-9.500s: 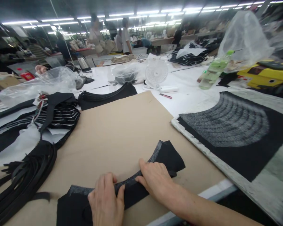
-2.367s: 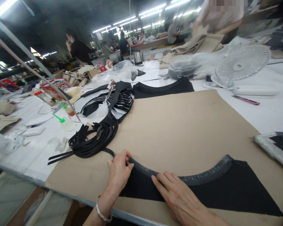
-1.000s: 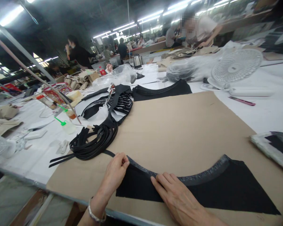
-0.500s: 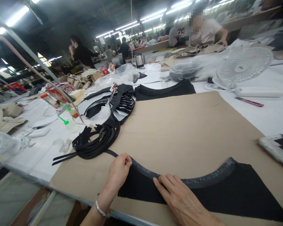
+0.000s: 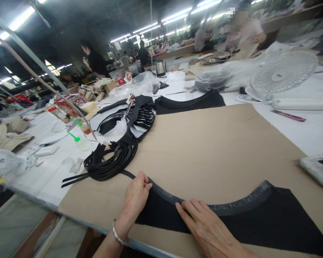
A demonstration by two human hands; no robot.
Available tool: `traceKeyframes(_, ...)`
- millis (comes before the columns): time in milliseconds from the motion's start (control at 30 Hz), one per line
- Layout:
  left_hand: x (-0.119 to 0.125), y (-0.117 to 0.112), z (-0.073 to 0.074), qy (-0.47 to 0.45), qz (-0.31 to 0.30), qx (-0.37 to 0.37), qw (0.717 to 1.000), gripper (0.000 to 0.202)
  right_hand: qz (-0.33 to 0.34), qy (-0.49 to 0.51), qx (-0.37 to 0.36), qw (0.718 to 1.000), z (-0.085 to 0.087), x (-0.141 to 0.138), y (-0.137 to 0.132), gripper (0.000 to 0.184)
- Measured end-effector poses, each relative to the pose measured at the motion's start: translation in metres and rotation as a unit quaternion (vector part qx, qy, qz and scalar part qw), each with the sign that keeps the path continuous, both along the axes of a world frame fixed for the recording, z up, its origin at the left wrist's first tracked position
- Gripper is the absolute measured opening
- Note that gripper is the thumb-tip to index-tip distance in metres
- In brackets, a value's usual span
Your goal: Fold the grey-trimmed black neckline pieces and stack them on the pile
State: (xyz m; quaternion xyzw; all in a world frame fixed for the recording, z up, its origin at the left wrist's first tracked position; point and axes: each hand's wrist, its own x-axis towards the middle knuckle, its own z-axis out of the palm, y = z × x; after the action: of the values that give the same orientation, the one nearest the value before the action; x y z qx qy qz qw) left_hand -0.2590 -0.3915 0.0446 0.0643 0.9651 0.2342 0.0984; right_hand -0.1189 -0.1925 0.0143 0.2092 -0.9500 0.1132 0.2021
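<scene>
A black panel (image 5: 261,218) with a concave curved edge lies flat on brown cardboard (image 5: 204,147). Along that curve runs a narrow dark grey, textured band (image 5: 231,208). My left hand (image 5: 138,191) pinches a thin black strip (image 5: 129,174) at the curve's left end. The strip trails left toward a coiled bundle of black strips (image 5: 111,161). My right hand (image 5: 204,222) lies on the panel, fingers extended and their tips touching the curved band.
Farther back are another black curved piece (image 5: 188,105), a pink cutter (image 5: 289,115) and a white fan (image 5: 282,71). Green-tipped bottles (image 5: 80,141) stand left, near a slanted pole (image 5: 51,84). A wrapped block (image 5: 317,168) sits at the right. Several people work beyond the table.
Both hands keep nearly the same places on the panel. The view has shifted slightly. In the background, a person at the right has raised a beige piece.
</scene>
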Motion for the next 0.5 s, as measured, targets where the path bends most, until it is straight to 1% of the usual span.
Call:
traceKeyframes(133, 0.003, -0.003, -0.005, 0.051, 0.006, 0.033, 0.998, 0.014, -0.003, 0.025, -0.003, 1.000, 0.004, 0.001, -0.001, 0.054)
traceKeyframes(233, 0.010, -0.010, -0.004, 0.101, 0.003, 0.067, 0.993, 0.009, -0.008, 0.045, -0.001, 0.999, 0.004, 0.001, -0.002, 0.055)
traceKeyframes(267, 0.013, -0.014, -0.004, 0.118, -0.005, 0.082, 0.990, 0.010, -0.010, 0.046, 0.000, 0.999, 0.003, 0.001, -0.002, 0.056)
traceKeyframes(300, 0.016, -0.018, -0.004, 0.140, -0.026, 0.099, 0.985, 0.013, -0.011, 0.045, 0.001, 0.999, 0.001, 0.001, -0.003, 0.055)
traceKeyframes(333, 0.019, -0.023, -0.005, 0.166, -0.064, 0.114, 0.977, 0.017, -0.012, 0.043, 0.002, 0.999, 0.000, 0.001, -0.003, 0.055)
traceKeyframes(400, 0.024, -0.033, -0.009, 0.224, -0.173, 0.122, 0.951, 0.024, -0.011, 0.041, 0.000, 0.999, -0.004, 0.001, -0.004, 0.053)
traceKeyframes(467, 0.027, -0.043, -0.016, 0.267, -0.269, 0.083, 0.922, 0.033, -0.013, 0.041, -0.003, 0.999, -0.008, 0.002, -0.005, 0.054)
traceKeyframes(500, 0.028, -0.047, -0.020, 0.275, -0.298, 0.049, 0.913, 0.037, -0.013, 0.040, -0.004, 0.999, -0.009, 0.002, -0.005, 0.055)
